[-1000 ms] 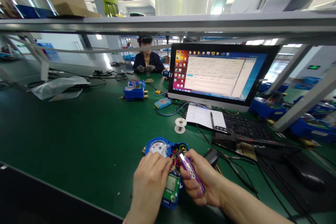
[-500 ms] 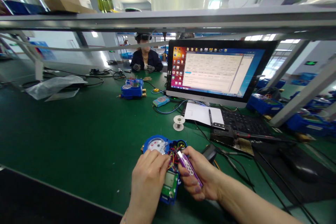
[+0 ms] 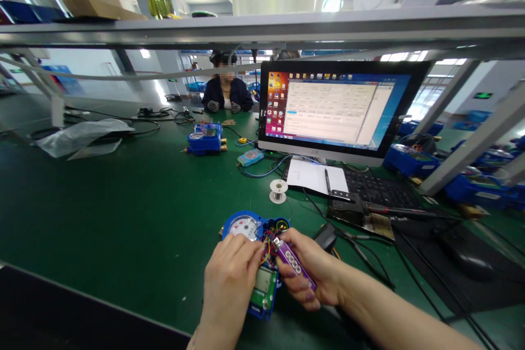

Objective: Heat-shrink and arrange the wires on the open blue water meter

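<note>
A blue water meter [image 3: 245, 221] lies on the green bench with its housing uncovered, showing a round dial, a green circuit board [image 3: 263, 286] with a small display, and red, yellow and black wires [image 3: 267, 249]. My right hand [image 3: 305, 268] grips a purple lighter [image 3: 294, 263], its metal end close to the wires; no flame can be made out. With thumb and finger pinched, my left hand [image 3: 232, 273] is at the wires from the left and holds them. Its fingertips partly hide the exact wire ends.
Behind the meter stands a solder spool [image 3: 278, 191]. A monitor [image 3: 328, 109], a keyboard [image 3: 381, 188], a soldering iron [image 3: 402, 211] and cables are to the right. Another water meter [image 3: 205, 139] sits farther back; a person [image 3: 225, 93] is across the bench. A shelf [image 3: 246, 30] runs overhead.
The lighter in my right hand has shifted very slightly left with the hand. My left hand stays at the wires; the whole view has moved a little.
</note>
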Demonstrator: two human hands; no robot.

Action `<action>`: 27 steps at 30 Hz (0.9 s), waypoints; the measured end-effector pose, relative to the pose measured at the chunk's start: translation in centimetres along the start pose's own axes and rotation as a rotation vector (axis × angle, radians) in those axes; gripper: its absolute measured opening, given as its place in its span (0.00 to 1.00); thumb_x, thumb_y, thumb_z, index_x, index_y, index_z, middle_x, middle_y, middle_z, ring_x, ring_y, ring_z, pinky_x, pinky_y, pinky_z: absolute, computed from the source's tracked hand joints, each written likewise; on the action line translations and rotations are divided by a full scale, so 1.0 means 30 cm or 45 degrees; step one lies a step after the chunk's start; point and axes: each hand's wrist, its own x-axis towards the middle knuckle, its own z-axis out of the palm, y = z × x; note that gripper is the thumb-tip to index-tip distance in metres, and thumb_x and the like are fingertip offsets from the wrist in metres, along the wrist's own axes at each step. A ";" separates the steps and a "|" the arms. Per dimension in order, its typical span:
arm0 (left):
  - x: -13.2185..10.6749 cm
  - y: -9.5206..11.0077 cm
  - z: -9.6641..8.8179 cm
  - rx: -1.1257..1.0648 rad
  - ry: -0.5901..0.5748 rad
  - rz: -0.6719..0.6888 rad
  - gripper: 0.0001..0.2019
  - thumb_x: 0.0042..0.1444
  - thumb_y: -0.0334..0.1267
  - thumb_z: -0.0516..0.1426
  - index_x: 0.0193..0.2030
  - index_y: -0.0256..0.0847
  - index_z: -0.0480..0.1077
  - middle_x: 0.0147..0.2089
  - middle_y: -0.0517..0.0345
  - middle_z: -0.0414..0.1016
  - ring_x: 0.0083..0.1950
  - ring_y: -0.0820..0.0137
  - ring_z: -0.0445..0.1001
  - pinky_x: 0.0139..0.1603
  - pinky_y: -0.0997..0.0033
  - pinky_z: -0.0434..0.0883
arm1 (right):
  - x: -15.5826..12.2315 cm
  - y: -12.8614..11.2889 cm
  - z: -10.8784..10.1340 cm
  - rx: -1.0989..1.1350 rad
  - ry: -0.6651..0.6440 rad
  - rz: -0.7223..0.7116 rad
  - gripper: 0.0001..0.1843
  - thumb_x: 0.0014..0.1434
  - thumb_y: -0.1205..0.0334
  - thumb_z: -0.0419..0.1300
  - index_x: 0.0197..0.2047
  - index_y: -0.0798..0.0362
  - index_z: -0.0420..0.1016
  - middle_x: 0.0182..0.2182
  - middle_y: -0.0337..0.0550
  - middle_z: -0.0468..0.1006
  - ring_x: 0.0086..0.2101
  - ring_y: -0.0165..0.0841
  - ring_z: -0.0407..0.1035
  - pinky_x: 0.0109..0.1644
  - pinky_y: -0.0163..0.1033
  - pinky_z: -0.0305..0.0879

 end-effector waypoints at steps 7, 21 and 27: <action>-0.006 -0.004 0.003 -0.019 -0.025 -0.028 0.07 0.58 0.33 0.51 0.30 0.41 0.67 0.27 0.61 0.66 0.30 0.70 0.63 0.32 0.70 0.60 | -0.001 -0.008 -0.003 -0.058 -0.006 0.040 0.33 0.58 0.47 0.25 0.13 0.53 0.55 0.05 0.36 0.51 0.06 0.25 0.45 0.06 0.28 0.45; -0.012 -0.016 0.004 -0.013 -0.059 -0.017 0.07 0.59 0.34 0.51 0.31 0.41 0.68 0.28 0.60 0.67 0.31 0.71 0.63 0.33 0.70 0.60 | 0.015 -0.003 -0.022 -0.131 -0.054 0.037 0.31 0.56 0.47 0.28 0.13 0.53 0.56 0.06 0.35 0.52 0.07 0.25 0.46 0.06 0.29 0.47; -0.010 -0.013 0.005 -0.038 -0.042 -0.039 0.06 0.59 0.34 0.52 0.31 0.41 0.67 0.28 0.61 0.67 0.31 0.71 0.63 0.33 0.70 0.60 | 0.004 -0.002 -0.017 -0.107 -0.022 0.049 0.32 0.57 0.44 0.28 0.13 0.53 0.55 0.06 0.34 0.52 0.07 0.24 0.44 0.06 0.27 0.44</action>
